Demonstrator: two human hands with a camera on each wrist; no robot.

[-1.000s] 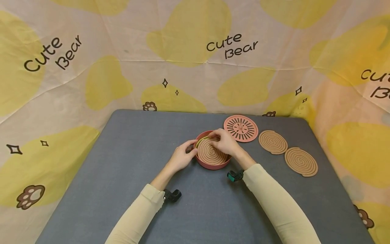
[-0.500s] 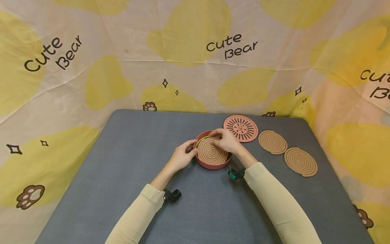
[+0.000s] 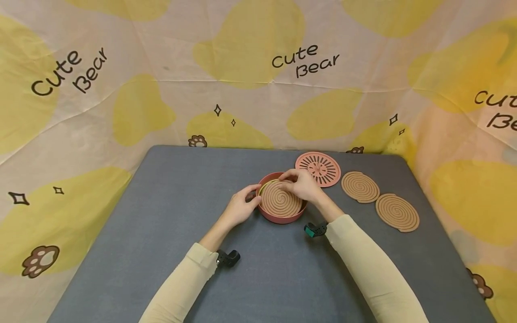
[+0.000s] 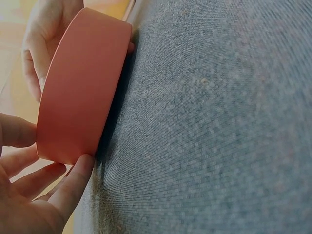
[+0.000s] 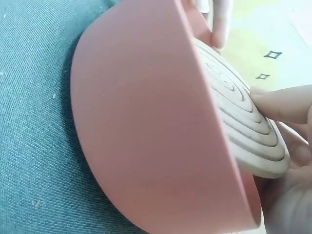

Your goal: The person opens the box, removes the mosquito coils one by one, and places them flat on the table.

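Note:
In the head view, a round red mosquito coil tin [image 3: 281, 220] sits at mid-table with a brown mosquito coil [image 3: 278, 202] in its mouth. A yellow-green arc shows along the coil's far left edge. My left hand [image 3: 239, 208] holds the tin's left side; in the left wrist view its fingers [image 4: 73, 187] touch the tin's wall [image 4: 85, 87]. With thumb above and fingers beneath, my right hand [image 3: 304, 186] pinches the coil's far right edge. The right wrist view shows the coil [image 5: 243, 117] tilted, that edge standing above the tin's rim [image 5: 214, 107].
A pink slotted lid [image 3: 319, 168] lies behind the right hand. Two more mosquito coils lie flat at the right, a nearer coil [image 3: 397, 212] and a farther coil [image 3: 360, 186]. Patterned cloth [image 3: 242, 54] stands around the back and sides of the grey table [image 3: 181, 179].
My right hand has shifted slightly to the right and its thumb has moved a little up along the coil. The left hand stays on the tin.

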